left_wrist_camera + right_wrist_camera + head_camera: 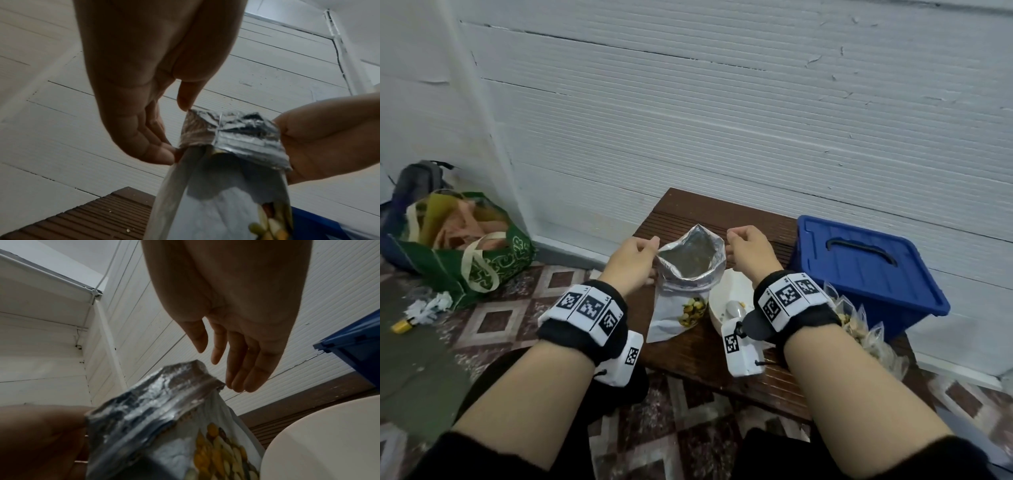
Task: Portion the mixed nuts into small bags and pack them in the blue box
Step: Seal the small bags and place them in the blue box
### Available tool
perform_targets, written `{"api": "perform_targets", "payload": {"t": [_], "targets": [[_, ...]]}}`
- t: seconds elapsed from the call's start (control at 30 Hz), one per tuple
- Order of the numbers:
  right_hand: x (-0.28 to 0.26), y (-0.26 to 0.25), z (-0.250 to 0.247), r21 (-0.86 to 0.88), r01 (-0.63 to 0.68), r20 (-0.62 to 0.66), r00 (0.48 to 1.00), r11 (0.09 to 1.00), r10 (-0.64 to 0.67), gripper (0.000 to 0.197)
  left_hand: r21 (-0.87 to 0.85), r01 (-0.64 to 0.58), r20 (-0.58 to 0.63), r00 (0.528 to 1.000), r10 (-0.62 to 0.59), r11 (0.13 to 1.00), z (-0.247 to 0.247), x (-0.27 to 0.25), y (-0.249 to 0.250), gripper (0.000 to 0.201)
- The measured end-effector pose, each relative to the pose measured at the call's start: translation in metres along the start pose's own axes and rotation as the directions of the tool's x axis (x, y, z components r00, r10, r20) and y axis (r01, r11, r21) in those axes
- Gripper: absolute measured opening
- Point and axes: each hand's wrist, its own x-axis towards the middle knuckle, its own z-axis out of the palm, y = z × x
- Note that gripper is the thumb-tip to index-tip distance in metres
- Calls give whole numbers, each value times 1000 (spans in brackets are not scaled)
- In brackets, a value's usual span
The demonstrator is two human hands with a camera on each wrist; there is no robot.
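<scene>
Foil nut bag point(685, 274) upright mid-desk point(722, 370), bowl point(726, 294) at its 3 o'clock, blue box point(866, 270) beyond. Left hand point(631, 262) pinches the left rim; right hand point(748, 251) released, fingers loose beside the right rim. Bag likely light, crinkly, slippery; best held at the rim corners.

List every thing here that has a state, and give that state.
nut bag: upright, mouth open
left hand: pinches the bag's left rim
right hand: fingers straight at the bag's right rim, no clear grip
blue box: lid on
bowl: nearly empty, spoon inside
small bags: filled, piled beside the box
green tote: open, stuffed
</scene>
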Motion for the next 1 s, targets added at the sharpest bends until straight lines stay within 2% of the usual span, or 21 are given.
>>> {"api": "perform_targets", "payload": {"t": [0.07, 0.13, 0.23, 0.37, 0.47, 0.57, 0.77, 0.83, 0.93, 1.0], "targets": [[1, -4, 0, -8, -38, 44, 998, 999, 38, 16, -32, 13, 6, 1000, -13, 999, 1, 0, 2, 24], [3, -8, 0, -18, -47, 60, 997, 999, 48, 30, -61, 29, 20, 999, -27, 998, 1, 1, 3, 26], [5, -6, 4, 1, -67, 86, 994, 998, 66, 39, -125, 100, 88, 992, -90, 987, -1, 5, 4, 27], [15, 4, 12, 68, -107, 114, 989, 992, 99, 32, -243, 244, 226, 956, -190, 939, -6, 12, 6, 26], [15, 0, 12, 120, -114, 134, 986, 986, 98, 21, -254, 277, 266, 941, -208, 927, -10, 16, 7, 21], [17, -2, 9, 175, -147, 181, 977, 974, 115, 26, -262, 318, 286, 927, -241, 911, -10, 20, 12, 25], [28, -7, 5, 305, -271, 251, 948, 913, 197, 13, -284, 397, 323, 897, -302, 873, -11, 28, 19, 52], [33, -6, 8, 323, -302, 303, 931, 897, 204, 22, -258, 393, 332, 894, -301, 882, -12, 31, 20, 54], [39, -1, 13, 380, -364, 352, 907, 850, 231, 48, -204, 363, 339, 897, -283, 909, -16, 36, 22, 54], [40, 1, 13, 405, -385, 403, 889, 829, 216, 49, -169, 345, 348, 897, -272, 923, -19, 42, 24, 52]]}}
